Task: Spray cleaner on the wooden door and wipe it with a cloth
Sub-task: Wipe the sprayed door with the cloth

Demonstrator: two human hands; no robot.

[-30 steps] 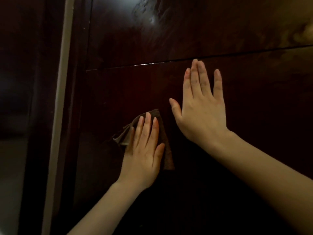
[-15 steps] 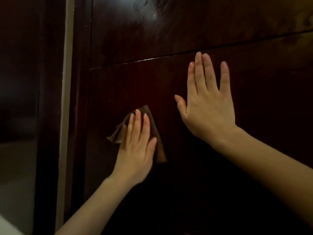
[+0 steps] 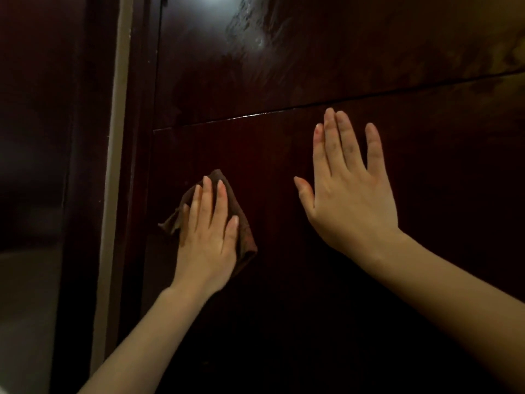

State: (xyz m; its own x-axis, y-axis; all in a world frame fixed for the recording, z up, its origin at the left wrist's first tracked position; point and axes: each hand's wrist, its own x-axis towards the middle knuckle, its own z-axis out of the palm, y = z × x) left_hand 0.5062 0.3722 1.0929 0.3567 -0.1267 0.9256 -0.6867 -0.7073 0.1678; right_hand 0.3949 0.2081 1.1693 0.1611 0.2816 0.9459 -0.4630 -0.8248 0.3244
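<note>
In the head view, a dark, glossy wooden door point(image 3: 341, 66) fills most of the frame. It is crossed by a thin horizontal groove point(image 3: 312, 107) that rises slightly toward the right. The door's left edge is met by a dark vertical frame strip point(image 3: 142, 137), and beside that a pale narrow strip point(image 3: 119, 109) runs from top to bottom. Left of the strips only a dim, blurred area is seen. Bare door surface is left open above the groove, below both wrists and out to the right edge of the picture. A smeared, bright sheen point(image 3: 250, 29) is seen on the upper panel (whether it is wet cannot be told).

A brown cloth point(image 3: 244, 240) is pressed flat against the lower panel by the left hand point(image 3: 207, 240), fingers straight, close together and pointing up; nothing is gripped, the cloth being pinned under the palm. Corners of the cloth stick out at the fingertips, to the left and to the lower right.

The right hand point(image 3: 349, 200) is laid open on the door just below the groove, fingers spread a little, thumb out toward the cloth, and nothing is held in it. The two hands are kept apart, a strip of bare wood between them. Both forearms are bare and reach in from the lower edge.

No writing or label can be read.
</note>
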